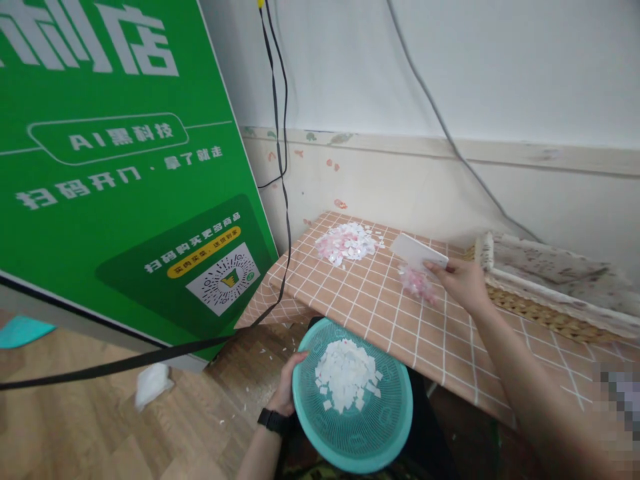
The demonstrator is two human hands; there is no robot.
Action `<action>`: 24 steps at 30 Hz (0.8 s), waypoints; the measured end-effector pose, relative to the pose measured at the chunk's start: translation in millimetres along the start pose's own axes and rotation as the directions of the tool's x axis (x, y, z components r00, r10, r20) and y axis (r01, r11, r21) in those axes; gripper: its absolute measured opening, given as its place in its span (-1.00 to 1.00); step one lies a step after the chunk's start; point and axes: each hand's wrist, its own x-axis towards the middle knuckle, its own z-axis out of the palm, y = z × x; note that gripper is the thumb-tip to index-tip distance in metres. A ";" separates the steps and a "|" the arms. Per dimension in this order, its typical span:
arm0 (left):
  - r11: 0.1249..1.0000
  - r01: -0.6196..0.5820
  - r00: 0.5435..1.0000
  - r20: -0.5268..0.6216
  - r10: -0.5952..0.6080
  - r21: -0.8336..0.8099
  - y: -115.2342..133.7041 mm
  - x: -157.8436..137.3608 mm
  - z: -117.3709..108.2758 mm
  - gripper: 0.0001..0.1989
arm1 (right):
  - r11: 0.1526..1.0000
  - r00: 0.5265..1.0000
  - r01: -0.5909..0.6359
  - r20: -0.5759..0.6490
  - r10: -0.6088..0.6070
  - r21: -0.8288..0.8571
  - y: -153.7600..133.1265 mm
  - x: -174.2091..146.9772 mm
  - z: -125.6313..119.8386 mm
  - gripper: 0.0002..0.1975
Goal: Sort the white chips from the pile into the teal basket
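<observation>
My left hand (286, 385), with a black band on the wrist, grips the left rim of a round teal plastic basket (385, 437). A heap of small white square pieces (346, 373) lies inside the basket, which is just below the table's front edge. Over the table my right hand (463, 283) holds a flat white rectangular card (416, 251) by its right end, tilted. Beneath the card is a small pile of pinkish translucent pieces (419, 285). Farther left on the table sits a larger pile of white and pink pieces (347, 243).
A brown grid-patterned cloth covers the table (373, 300). A lined wicker basket (543, 310) stands at the right against the wall. A green cabinet (120, 167) fills the left, with a black strap (175, 352) across its front. On the floor lies a white plastic bag (153, 385).
</observation>
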 end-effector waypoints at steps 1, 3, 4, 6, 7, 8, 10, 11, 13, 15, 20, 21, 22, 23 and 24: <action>1.000 0.003 1.000 -0.006 -0.003 0.008 0.9 -0.1 0.4 -0.75 | 0.999 0.999 0.039 0.035 -0.040 0.026 -7.7 2.2 3.8 -0.54; 0.999 0.025 0.999 -0.024 -0.025 0.022 3.3 -1.6 2.7 -0.73 | 0.994 0.985 0.103 0.134 -0.108 0.048 -25.4 5.7 15.3 -0.51; 0.999 0.039 0.999 -0.032 -0.039 0.024 4.5 -3.0 4.4 -0.72 | 0.990 0.978 0.128 0.160 -0.136 0.057 -34.2 6.9 22.6 -0.52; 0.997 0.073 0.997 -0.033 -0.072 0.029 6.0 -6.9 7.7 -0.69 | 0.982 0.971 0.175 0.154 -0.184 0.069 -49.0 8.9 38.3 -0.54; 0.996 0.085 0.996 -0.030 -0.084 0.036 6.1 -9.4 8.8 -0.69 | 0.980 0.970 0.190 0.144 -0.198 0.065 -54.5 9.9 45.8 -0.56; 0.995 0.091 0.996 -0.028 -0.090 0.049 5.7 -12.1 9.1 -0.70 | 0.979 0.970 0.195 0.133 -0.202 0.061 -58.5 10.9 52.6 -0.58; 0.991 0.102 0.995 -0.029 -0.099 0.086 3.9 -17.9 6.5 -0.74 | 0.976 0.969 0.206 0.125 -0.213 0.066 -63.1 13.9 63.4 -0.63; 0.988 0.110 0.994 -0.036 -0.107 0.105 3.0 -21.0 3.6 -0.76 | 0.974 0.967 0.211 0.129 -0.220 0.076 -64.0 15.8 67.6 -0.64; 0.988 0.114 0.992 -0.066 -0.107 0.108 2.3 -26.8 -5.1 -0.78 | 0.968 0.960 0.222 0.149 -0.237 0.114 -63.9 20.2 74.2 -0.65; 0.990 0.111 0.990 -0.096 -0.103 0.083 4.5 -31.5 -15.6 -0.76 | 0.963 0.954 0.218 0.174 -0.245 0.162 -62.1 24.6 78.9 -0.64; 0.995 0.097 0.989 -0.115 -0.092 0.036 16.4 -32.0 -33.7 -0.72 | 0.953 0.953 0.136 0.226 -0.201 0.272 -50.8 29.0 79.1 -0.58; 0.996 0.081 0.991 -0.105 -0.078 0.023 17.5 -30.2 -34.8 -0.72 | 0.951 0.953 0.118 0.237 -0.189 0.285 -48.3 28.2 77.5 -0.57; 0.997 0.076 0.993 -0.094 -0.074 0.016 17.6 -28.0 -35.1 -0.71 | 0.950 0.953 0.102 0.244 -0.179 0.296 -46.2 27.0 75.8 -0.56; 0.998 0.064 0.994 -0.091 -0.063 0.004 16.9 -25.8 -34.8 -0.71 | 0.950 0.957 0.085 0.242 -0.163 0.302 -44.7 25.5 74.4 -0.56; 0.998 0.057 0.994 -0.097 -0.057 -0.006 15.5 -23.6 -33.9 -0.72 | 0.951 0.964 0.068 0.227 -0.141 0.303 -44.1 23.8 73.6 -0.55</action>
